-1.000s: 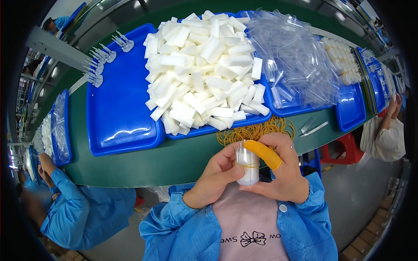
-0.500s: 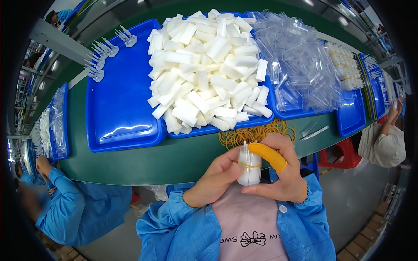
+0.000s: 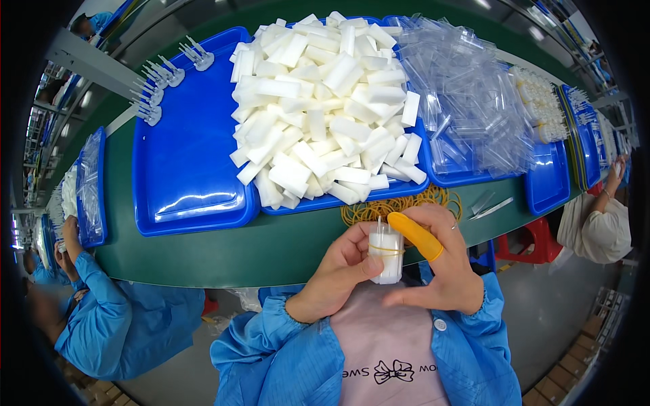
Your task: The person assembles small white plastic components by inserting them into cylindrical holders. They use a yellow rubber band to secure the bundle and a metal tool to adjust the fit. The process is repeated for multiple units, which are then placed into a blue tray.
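A small assembly (image 3: 386, 262) of white foam and clear plastic strips, with a yellow rubber band round its middle and thin prongs on top, stands upright in front of my chest. My left hand (image 3: 335, 274) grips its left side, the thumb pressed on the front. On the other side my right hand (image 3: 447, 271) has its thumb stretched out, apart from the piece. Its index finger wears an orange finger cot (image 3: 415, 237), whose tip is at the upper edge of the assembly. Just beyond lies a heap of yellow rubber bands (image 3: 399, 206).
White foam blocks (image 3: 318, 115) are heaped in a blue tray, with clear plastic strips (image 3: 467, 101) in another to the right. White pronged bases (image 3: 162, 74) line the edge of the left blue tray (image 3: 189, 155). Co-workers (image 3: 122, 311) sit at both sides; a red stool (image 3: 531, 240) stands at right.
My right thumb has come off the bottom of the assembly and spread away. The piece has turned slightly in my left hand. The left co-worker's hands have moved up.
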`<state>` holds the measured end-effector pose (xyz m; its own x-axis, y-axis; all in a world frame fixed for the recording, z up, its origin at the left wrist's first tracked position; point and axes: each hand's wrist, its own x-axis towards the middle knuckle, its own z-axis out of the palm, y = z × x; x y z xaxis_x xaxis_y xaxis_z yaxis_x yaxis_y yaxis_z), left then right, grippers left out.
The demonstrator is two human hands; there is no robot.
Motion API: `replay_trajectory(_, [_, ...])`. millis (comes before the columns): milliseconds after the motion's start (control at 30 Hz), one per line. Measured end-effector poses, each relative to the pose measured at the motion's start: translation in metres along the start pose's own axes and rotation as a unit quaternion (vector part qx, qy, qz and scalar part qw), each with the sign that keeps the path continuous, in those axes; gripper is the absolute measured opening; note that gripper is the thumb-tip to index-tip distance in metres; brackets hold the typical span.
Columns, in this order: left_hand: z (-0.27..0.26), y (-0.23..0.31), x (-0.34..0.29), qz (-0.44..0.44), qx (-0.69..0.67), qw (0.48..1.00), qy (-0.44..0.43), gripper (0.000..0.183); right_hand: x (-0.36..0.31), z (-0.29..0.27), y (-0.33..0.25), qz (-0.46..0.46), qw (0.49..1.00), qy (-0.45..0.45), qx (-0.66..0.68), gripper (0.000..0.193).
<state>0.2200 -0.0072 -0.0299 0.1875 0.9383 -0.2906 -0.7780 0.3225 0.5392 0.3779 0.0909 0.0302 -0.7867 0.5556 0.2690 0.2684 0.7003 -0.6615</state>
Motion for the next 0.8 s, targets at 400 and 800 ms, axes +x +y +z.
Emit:
replay_trajectory(400, [0.008, 0.011, 0.003, -0.092, -0.161, 0.982, -0.046, 0.062, -0.005, 0.008, 0.002, -0.003, 0.999, 0.045, 0.017, 0.071])
replay_trajectory(800, [0.005, 0.003, 0.002, -0.031, -0.045, 0.998, -0.016, 0.069, -0.007, 0.008, 0.003, 0.005, 0.999, 0.031, -0.004, 0.071])
